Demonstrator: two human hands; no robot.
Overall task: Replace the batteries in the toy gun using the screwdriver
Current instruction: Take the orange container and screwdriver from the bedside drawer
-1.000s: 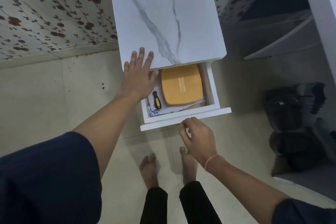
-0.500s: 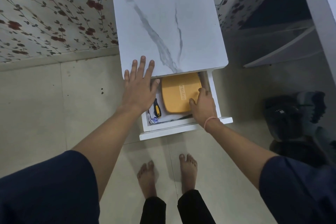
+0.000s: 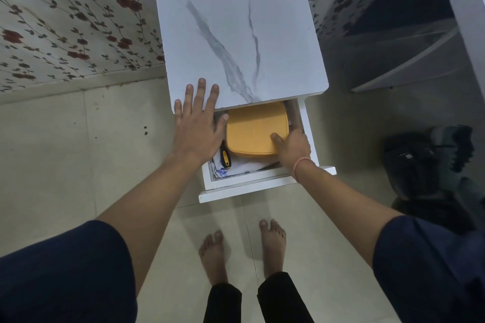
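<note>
One screwdriver [image 3: 225, 157] in drawer [image 3: 262, 182] beside yellow box [image 3: 254, 128] | left hand [image 3: 198, 123] flat, fingers straight, on cabinet top [image 3: 236, 21] | right hand [image 3: 292, 148] grasping box

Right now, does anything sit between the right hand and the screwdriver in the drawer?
Yes. The orange box lies between the right hand, which grips it, and the screwdriver at the drawer's left side. The left hand, flat on the cabinet, overhangs the screwdriver's far end.

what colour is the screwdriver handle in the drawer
The screwdriver handle is black and yellow, head view.
</note>
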